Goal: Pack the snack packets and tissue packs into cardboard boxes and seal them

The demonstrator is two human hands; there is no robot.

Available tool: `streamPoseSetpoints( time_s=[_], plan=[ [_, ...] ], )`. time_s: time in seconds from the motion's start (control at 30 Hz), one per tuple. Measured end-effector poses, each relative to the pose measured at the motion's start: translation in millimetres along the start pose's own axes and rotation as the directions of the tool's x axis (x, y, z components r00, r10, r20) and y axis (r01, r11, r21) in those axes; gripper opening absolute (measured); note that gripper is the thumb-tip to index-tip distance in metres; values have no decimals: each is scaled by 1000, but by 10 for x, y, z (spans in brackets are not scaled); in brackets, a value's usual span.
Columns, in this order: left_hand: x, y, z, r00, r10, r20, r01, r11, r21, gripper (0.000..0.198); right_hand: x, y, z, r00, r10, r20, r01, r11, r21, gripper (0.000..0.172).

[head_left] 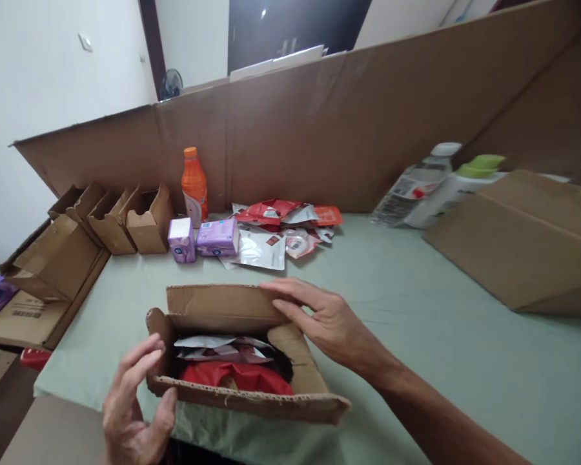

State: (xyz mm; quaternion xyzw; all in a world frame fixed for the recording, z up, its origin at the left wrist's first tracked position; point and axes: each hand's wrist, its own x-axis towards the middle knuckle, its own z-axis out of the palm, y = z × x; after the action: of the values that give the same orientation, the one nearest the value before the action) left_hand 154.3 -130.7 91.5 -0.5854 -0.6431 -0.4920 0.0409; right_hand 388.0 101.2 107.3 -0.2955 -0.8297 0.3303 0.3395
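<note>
- Box on pale green cloth, between the 2 hands.
- R hand at box's back-R: thumb on inner face of back flap, fingers along its top edge; gap v. small, flap pinched.
- L hand at box's near-L corner: thumb & fingers well apart, corner between them; firm contact or not, can't tell.
- Box = brown corrugated cardboard, oblong; near rim rough w/ torn fluting, L flap rounded at top.
- In box: red packet, crinkled & soft-looking, nearest front wall; silvery packets stacked behind it; dark item at R end, can't tell what.
- Box's mouth faces up; long axis runs L–R, R end slightly nearer the person. Back flap stands up, R flap leans outward.
- Behind box: 2 purple plastic-wrapped packs, blocky; pile of glossy flat packets; orange btl, upright.
- Far R of box: clear btl, green-capped btl, big carton.
- Back-L of box: small cardboard bins, notched fronts.
</note>
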Motion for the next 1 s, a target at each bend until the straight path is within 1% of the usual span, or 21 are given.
streamPoseSetpoints(
  time_s=[0.07,0.1,0.13,0.17,0.27,0.37,0.43,0.47,0.53,0.57,0.6,0.63,0.73,0.8,0.9,0.97,1.0],
  plan=[
    [-13,15,24,996,-12,-90,15,999,29,46,15,56,57,995,86,-51,-85,996,9,40],
    [-32,21,43,992,-43,-116,47,998,30,50,11,77,75,991,115,-69,-115,993,11,42],
    [-57,26,64,990,-86,-113,88,996,13,53,5,90,87,988,130,-81,-129,992,14,42],
    [-86,29,85,988,-133,-78,132,991,-13,54,0,97,94,988,132,-85,-131,991,17,39],
    [-149,28,116,968,-220,119,225,974,-32,52,2,97,107,989,126,-76,-125,992,18,34],
    [-132,2,73,953,-174,247,185,982,-24,56,-4,98,121,987,144,-77,-143,990,20,33],
    [-99,-25,32,952,-110,286,125,991,-37,53,-30,104,128,981,172,-88,-169,985,33,33],
    [-85,-36,18,962,-85,261,95,995,-27,48,-48,108,129,978,187,-94,-184,982,41,34],
    [-63,-49,9,987,-64,146,62,998,21,38,-87,115,129,974,204,-101,-201,979,47,34],
    [-50,-49,11,995,-44,85,41,999,35,33,-103,119,128,974,202,-106,-198,979,43,33],
    [-32,-45,14,999,-15,47,13,999,38,30,-116,124,128,974,193,-117,-190,981,35,33],
    [-7,-38,15,999,20,48,-21,999,29,29,-123,129,129,975,180,-130,-178,984,26,32],
    [96,-9,-10,974,104,202,-100,995,-27,22,-119,146,139,977,145,-157,-145,989,8,30],
    [152,6,-37,964,68,258,-60,997,-37,20,-104,151,152,978,147,-150,-147,989,9,30],
    [154,11,-49,976,17,216,-9,999,-42,21,-104,135,164,979,146,-143,-148,989,3,30],
    [102,1,-25,983,1,184,4,1000,-29,19,-143,115,152,978,146,-147,-145,989,19,34],
    [69,-9,-5,988,-8,156,11,1000,-18,20,-179,106,136,980,140,-141,-134,990,53,38]
  ],
)
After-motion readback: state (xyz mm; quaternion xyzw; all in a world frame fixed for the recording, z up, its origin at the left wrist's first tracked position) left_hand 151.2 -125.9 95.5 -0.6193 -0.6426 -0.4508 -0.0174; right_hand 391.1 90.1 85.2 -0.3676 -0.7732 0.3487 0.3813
